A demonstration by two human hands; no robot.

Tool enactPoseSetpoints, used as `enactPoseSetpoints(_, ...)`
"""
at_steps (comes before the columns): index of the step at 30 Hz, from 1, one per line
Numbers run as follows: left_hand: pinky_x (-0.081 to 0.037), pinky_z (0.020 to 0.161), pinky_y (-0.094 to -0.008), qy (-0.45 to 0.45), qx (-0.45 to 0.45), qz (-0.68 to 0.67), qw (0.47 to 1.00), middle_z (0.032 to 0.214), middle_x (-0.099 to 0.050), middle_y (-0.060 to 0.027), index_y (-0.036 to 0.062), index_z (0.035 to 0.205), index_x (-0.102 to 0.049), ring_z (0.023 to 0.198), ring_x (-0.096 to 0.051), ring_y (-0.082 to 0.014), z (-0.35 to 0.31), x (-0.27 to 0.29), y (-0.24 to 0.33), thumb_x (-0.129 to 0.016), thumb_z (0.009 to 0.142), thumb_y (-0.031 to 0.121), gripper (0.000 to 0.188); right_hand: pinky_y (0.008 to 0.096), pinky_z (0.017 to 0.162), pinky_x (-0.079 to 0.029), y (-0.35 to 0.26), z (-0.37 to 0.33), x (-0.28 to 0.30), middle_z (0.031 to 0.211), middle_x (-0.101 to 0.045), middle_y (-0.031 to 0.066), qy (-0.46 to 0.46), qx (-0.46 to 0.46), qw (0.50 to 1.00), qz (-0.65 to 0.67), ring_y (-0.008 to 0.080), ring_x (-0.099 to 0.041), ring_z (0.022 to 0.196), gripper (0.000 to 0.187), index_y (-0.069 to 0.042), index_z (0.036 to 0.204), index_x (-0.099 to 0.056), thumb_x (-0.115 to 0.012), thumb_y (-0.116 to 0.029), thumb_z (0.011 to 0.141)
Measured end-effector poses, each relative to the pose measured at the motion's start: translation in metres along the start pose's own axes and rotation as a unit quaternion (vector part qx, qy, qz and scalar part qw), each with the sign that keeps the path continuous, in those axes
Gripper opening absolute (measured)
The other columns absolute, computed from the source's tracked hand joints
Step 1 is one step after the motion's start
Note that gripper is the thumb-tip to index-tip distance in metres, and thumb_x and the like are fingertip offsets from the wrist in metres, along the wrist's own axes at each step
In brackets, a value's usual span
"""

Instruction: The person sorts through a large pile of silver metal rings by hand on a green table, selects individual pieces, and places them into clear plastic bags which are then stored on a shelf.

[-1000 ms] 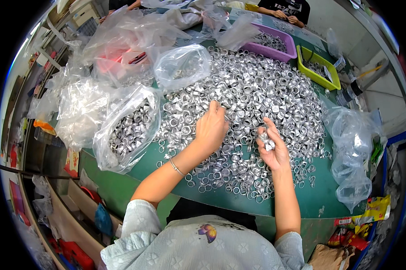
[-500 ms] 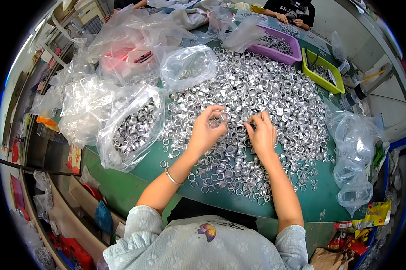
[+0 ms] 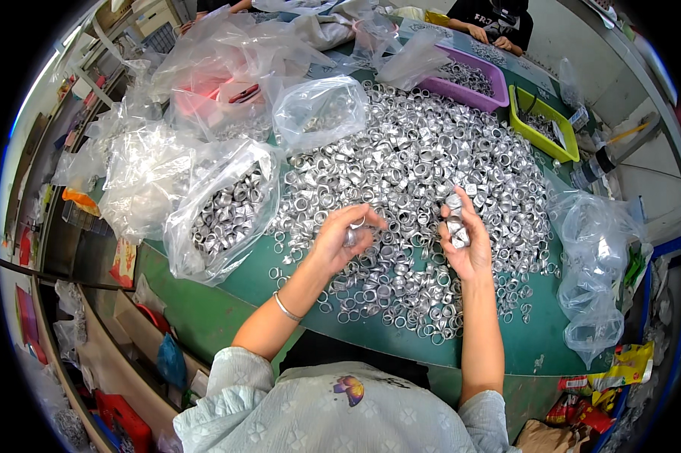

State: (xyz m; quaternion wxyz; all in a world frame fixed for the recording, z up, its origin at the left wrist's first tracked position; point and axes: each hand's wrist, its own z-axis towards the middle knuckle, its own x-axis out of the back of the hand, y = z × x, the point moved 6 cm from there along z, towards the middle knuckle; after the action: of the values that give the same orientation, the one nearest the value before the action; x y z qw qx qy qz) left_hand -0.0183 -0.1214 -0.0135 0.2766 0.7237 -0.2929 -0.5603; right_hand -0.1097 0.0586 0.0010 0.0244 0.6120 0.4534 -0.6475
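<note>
A wide heap of silver metal rings [image 3: 416,143] covers the middle of the green table. Over its near part, my left hand [image 3: 340,240] is curled, with a ring or two showing between thumb and fingers. To its right, my right hand [image 3: 469,245] is turned partly palm-up and cups several silver rings [image 3: 455,223] against its fingers. Looser rings [image 3: 382,291] lie spread on the table below and between both hands. Left of the heap, an open clear plastic bag [image 3: 182,241] holds more rings.
A purple basket [image 3: 499,83] and a lime-green basket [image 3: 567,143] with rings stand at the far right. Clear bags [image 3: 593,264] lie at the right edge; more plastic bags [image 3: 148,162] pile up at left. Another person's hands [image 3: 499,41] work across the table.
My right hand has moved right and towards me, turning its palm up so the rings in it show. My left hand has dropped slightly nearer to me.
</note>
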Motion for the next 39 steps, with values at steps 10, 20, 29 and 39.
enactPoseSetpoints(10, -0.044, 0.064, -0.0378, 0.202, -0.288, 0.699, 0.622, 0.076, -0.053, -0.0137, 0.005, 0.103, -0.061, 0.071, -0.056, -0.0311, 0.014, -0.005, 0.072, -0.063, 0.079, 0.009, 0.025, 0.0374, 0.058, -0.047, 0.007, 0.029, -0.028, 0.069, -0.061, 0.0092, 0.109, 0.219, 0.658, -0.712, 0.0246, -0.061, 0.066, 0.021, -0.004, 0.077, -0.062, -0.068, -0.023, 0.078)
enactPoseSetpoints(20, -0.034, 0.036, -0.0181, 0.098, -0.097, 0.167, 0.976, 0.09, -0.061, -0.0125, 0.0046, 0.093, -0.053, 0.065, -0.056, -0.0123, 0.008, -0.007, 0.042, -0.047, 0.086, 0.009, 0.01, 0.0175, 0.032, -0.031, 0.004, 0.013, -0.006, 0.075, -0.061, 0.0081, 0.065, 0.046, 0.936, -0.343, 0.0099, -0.057, 0.052, 0.009, -0.003, 0.083, -0.058, -0.056, -0.012, 0.084)
enactPoseSetpoints(29, -0.047, 0.061, -0.0257, 0.003, 0.189, -0.268, 0.945, 0.099, -0.058, -0.0148, 0.0, 0.113, -0.052, 0.082, -0.057, -0.0206, -0.04, -0.046, -0.06, -0.044, 0.078, 0.006, 0.036, 0.0216, 0.033, -0.038, 0.039, -0.037, 0.016, 0.085, -0.056, 0.0109, 0.038, -0.064, 0.992, 0.1, 0.0181, -0.054, 0.059, 0.015, -0.01, 0.088, -0.048, -0.051, -0.024, 0.091)
enactPoseSetpoints(39, -0.044, 0.079, -0.0334, 0.137, 0.068, -0.284, 0.946, 0.086, -0.059, -0.0036, 0.0061, 0.098, -0.058, 0.084, -0.056, -0.0149, -0.049, -0.071, -0.117, -0.045, 0.09, 0.025, 0.024, 0.0287, 0.06, -0.046, 0.04, -0.088, -0.025, 0.077, -0.057, 0.0065, 0.167, 0.371, 0.766, -0.497, 0.0152, -0.054, 0.062, 0.024, 0.0, 0.101, -0.051, -0.06, -0.004, 0.08)
